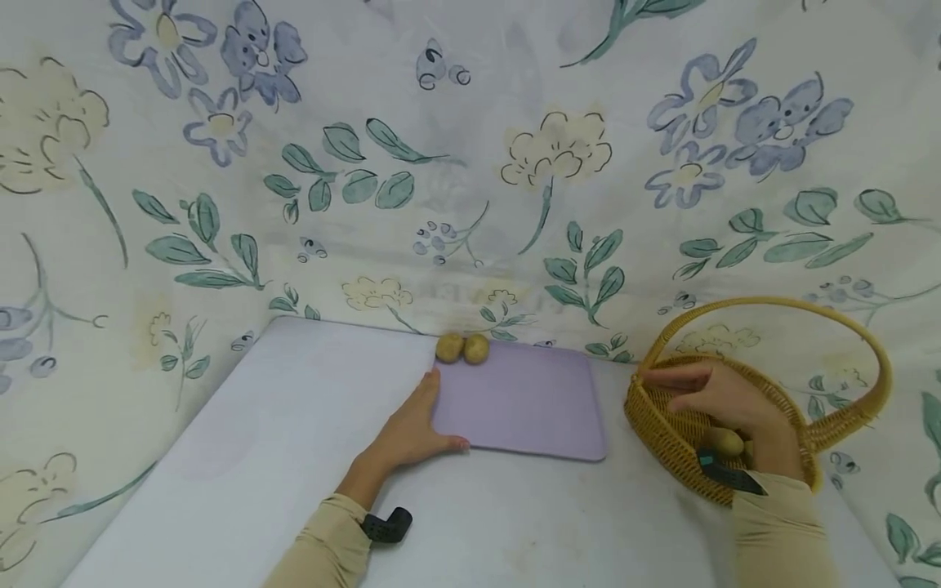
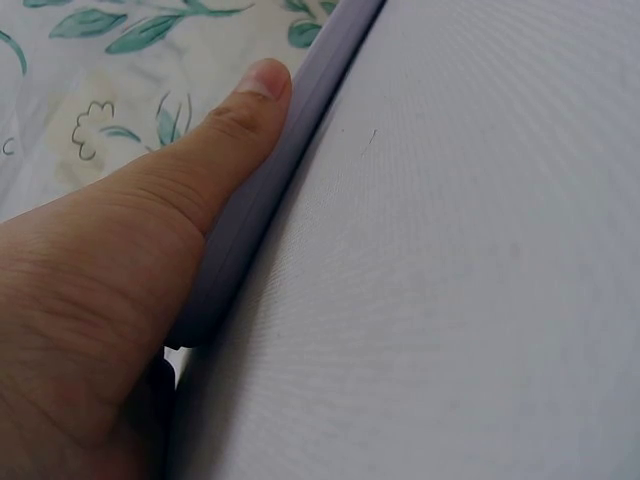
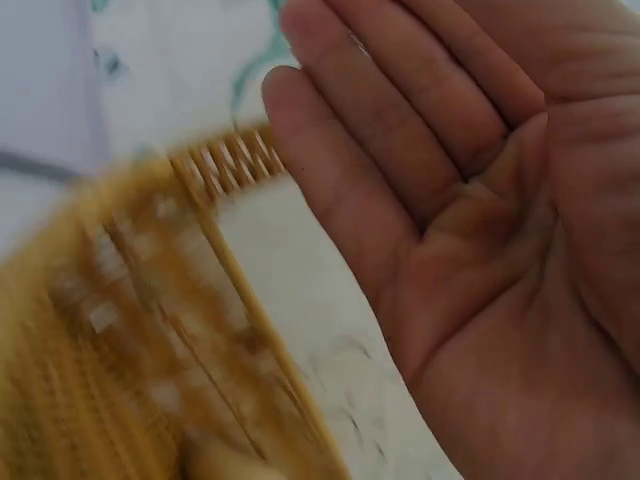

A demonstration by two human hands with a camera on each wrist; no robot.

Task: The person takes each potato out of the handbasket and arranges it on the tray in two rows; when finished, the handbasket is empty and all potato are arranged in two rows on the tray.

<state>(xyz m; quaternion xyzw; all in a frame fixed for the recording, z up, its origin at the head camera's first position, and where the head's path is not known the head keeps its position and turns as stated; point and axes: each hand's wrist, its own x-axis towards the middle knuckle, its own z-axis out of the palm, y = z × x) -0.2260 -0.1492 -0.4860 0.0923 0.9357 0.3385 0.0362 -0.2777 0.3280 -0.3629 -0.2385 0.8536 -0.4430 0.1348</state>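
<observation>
A lilac tray point(image 1: 522, 400) lies flat on the white table. My left hand point(image 1: 412, 425) spans its near left corner, fingers stretched along the left edge and thumb along the front edge; the left wrist view has the straight thumb point(image 2: 225, 135) against the tray's side. At the tray's far left corner, two potatoes point(image 1: 477, 349) sit side by side. Over the wicker basket point(image 1: 665, 441) on the right, my right hand point(image 1: 728, 396) reaches with extended fingers; its bare palm point(image 3: 480, 270) shows in the right wrist view. Below the hand, a potato point(image 1: 724, 442) lies inside the basket.
The basket's tall arched handle point(image 1: 779, 302) rises behind and right of my right hand. A floral cloth point(image 1: 456, 163) hangs behind the table point(image 1: 294, 392). Between tray and basket runs a narrow strip of white tabletop.
</observation>
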